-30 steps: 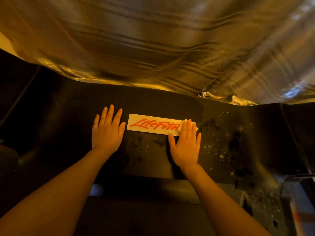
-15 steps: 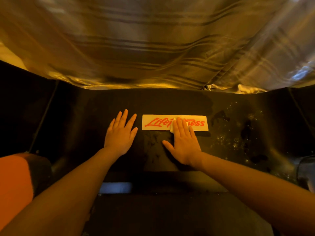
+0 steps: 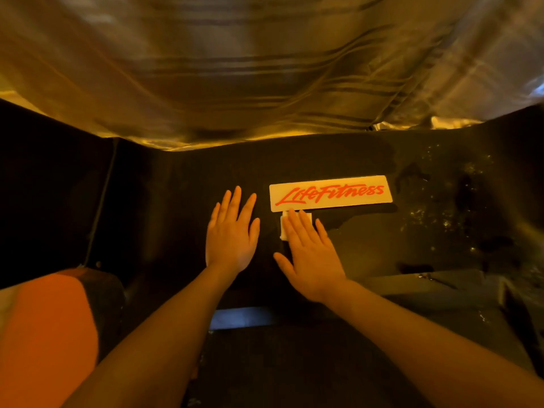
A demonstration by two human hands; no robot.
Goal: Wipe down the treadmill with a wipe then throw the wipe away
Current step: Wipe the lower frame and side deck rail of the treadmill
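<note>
Right hand, fingers straight, presses the white wipe flat on the dark treadmill hood at frame centre, just below the Life Fitness label. Left hand rests spread and flat beside it, touching the hood only.

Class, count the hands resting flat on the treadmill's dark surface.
2: the left hand lies bare beside the logo sticker; the right hand presses the wipe below it.
</note>
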